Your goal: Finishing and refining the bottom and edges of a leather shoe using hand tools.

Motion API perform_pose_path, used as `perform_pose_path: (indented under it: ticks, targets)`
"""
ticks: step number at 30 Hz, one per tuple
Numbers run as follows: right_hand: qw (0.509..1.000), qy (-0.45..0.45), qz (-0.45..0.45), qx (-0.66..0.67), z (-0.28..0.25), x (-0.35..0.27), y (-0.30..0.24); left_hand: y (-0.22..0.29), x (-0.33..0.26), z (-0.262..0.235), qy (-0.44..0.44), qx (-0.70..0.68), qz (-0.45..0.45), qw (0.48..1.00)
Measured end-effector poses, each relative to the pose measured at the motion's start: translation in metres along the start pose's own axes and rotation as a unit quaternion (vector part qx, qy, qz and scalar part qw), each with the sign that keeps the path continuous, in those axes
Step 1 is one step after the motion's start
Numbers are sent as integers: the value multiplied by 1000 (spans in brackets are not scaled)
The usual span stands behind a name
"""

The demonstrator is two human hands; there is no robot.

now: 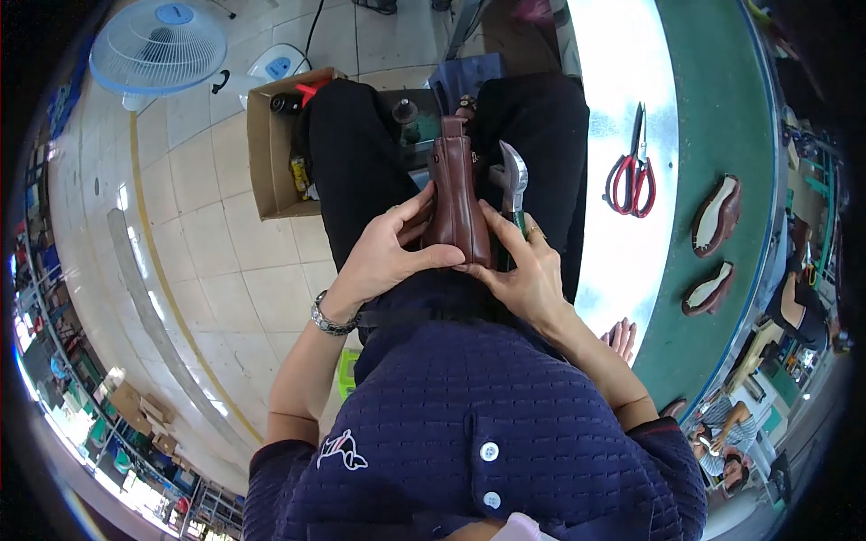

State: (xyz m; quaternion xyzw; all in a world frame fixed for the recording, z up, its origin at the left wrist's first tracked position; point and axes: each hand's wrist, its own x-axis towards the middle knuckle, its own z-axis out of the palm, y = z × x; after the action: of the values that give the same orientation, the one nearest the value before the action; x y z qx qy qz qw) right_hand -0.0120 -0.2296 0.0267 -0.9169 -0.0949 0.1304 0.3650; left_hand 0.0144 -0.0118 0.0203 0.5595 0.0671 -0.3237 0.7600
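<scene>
A glossy brown leather shoe [458,212] stands between my knees, its narrow end pointing away from me. My left hand [386,251] grips its left side, thumb laid across the near end. On the other side my right hand [528,266] presses thumb and index finger to the leather. That hand also keeps hold of a hammer [515,176], whose curved metal head points away and whose green handle passes among the fingers. Part of the handle is hidden by the hand. Beyond the shoe, a dark metal post [405,114] rises between my legs.
Red-handled scissors [631,176] lie on the shiny metal strip [622,261] at my right. Two brown leather shoe pieces with pale undersides rest on the green bench top [672,352]. A cardboard box [269,176] and a fan [161,50] stand at left.
</scene>
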Motion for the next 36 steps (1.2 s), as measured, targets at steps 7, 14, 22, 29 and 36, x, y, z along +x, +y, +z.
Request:
perform_pose_path:
  ticks: [7,14,22,29,36]
  targets:
    - [998,-14,-52,-17,8,-8,5,21,-9,9,-19,139,-25,990]
    - [998,-31,-39,-31,3,-8,5,7,-14,28,70,274,46,958]
    - [999,-9,-38,-2,5,-14,16,1,-25,33,71,337,70,936]
    - [1000,1,-22,1,3,-14,16,-54,3,3,-13,251,84,964]
    - [996,20,-63,63,-29,15,7,-61,31,5,-8,97,133,986]
